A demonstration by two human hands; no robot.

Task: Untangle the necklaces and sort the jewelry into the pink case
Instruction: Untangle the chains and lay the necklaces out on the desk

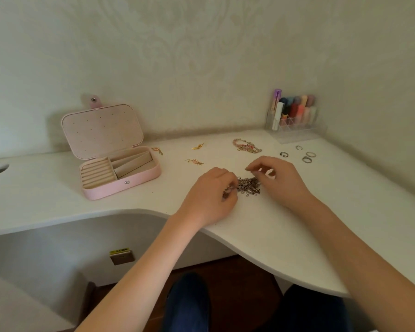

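nearest the desk edge (261, 233), the left hand (211, 195) pinches one side of the tangled necklaces (248, 185), fingers closed on the chains, likely to anchor the knot. the right hand (277, 180) hovers over the far side, its fingertips (249, 169) drawn together just above the pile; whether they grip a strand i cannot tell. beyond lie loose earrings (194, 161), bracelets (246, 145) and rings (307, 157). the pink case (120, 185) sits open to the left, its compartments looking empty.
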